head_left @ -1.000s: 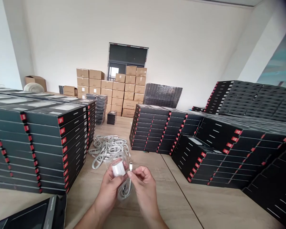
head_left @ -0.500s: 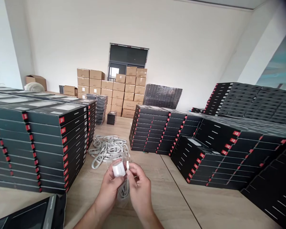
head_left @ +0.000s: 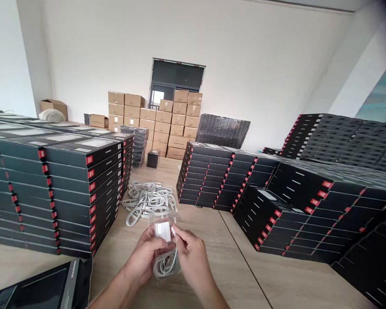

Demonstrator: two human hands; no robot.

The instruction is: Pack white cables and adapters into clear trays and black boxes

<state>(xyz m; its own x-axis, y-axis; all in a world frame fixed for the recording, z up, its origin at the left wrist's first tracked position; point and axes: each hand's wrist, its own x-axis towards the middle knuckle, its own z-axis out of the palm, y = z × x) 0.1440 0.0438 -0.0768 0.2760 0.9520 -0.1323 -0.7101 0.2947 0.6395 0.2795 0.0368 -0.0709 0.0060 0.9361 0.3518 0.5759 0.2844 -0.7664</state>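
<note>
My left hand (head_left: pixel 148 254) is closed on a clear plastic bag (head_left: pixel 152 221), its thumb pressed over a white charger block (head_left: pixel 162 231). In my right hand (head_left: pixel 190 253), thumb and forefinger pinch the white plug end of a charging cable (head_left: pixel 173 231) close beside the block. A coil of white cable (head_left: pixel 166 265) hangs below, between the two hands and behind the clear film. Whether the plug is inside or outside the bag I cannot tell. Beyond my hands lies a pile of loose white cables (head_left: pixel 150 197) on the wooden table (head_left: pixel 209 227).
Stacked black boxes with red tabs stand at the left (head_left: pixel 70 201) and right (head_left: pixel 218 176). A black box (head_left: pixel 35 285) lies at the near left corner. Brown cartons (head_left: pixel 162 127) rise against the back wall. A seam runs across the table at right.
The bag and block have turned to face me more squarely, and the cable coil shows more. My right hand's plug has tilted toward the block. The view has shifted slightly.
</note>
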